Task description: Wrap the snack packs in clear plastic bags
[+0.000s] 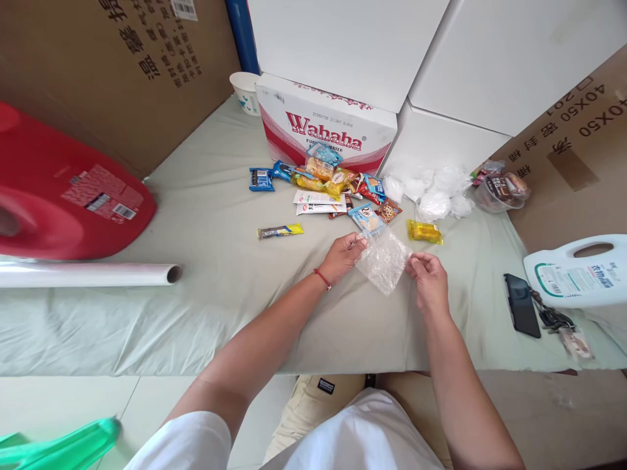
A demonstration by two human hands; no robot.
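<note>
Between my hands a clear plastic bag [385, 262] is held spread above the cloth-covered table. My left hand [343, 256] pinches its upper left edge, and a red string bracelet circles that wrist. At the bag's right edge the fingers of my right hand [428, 277] are closed on the plastic. Just beyond the bag lies a pile of wrapped snacks, with a light blue packet [366, 219] nearest. A yellow wrapped snack [425, 232] lies apart on the right, and a thin yellow-and-dark packet [280, 231] on the left. Crumpled white plastic bags [434, 192] sit right of the pile.
A Wahaha carton [326, 124] and a paper cup [245, 94] stand at the back. On the left are a red jug [68, 196] and a white roll [88, 274]. A clear tub [494, 192], white detergent bottle [580, 274], phone [522, 305] and keys [556, 318] are on the right.
</note>
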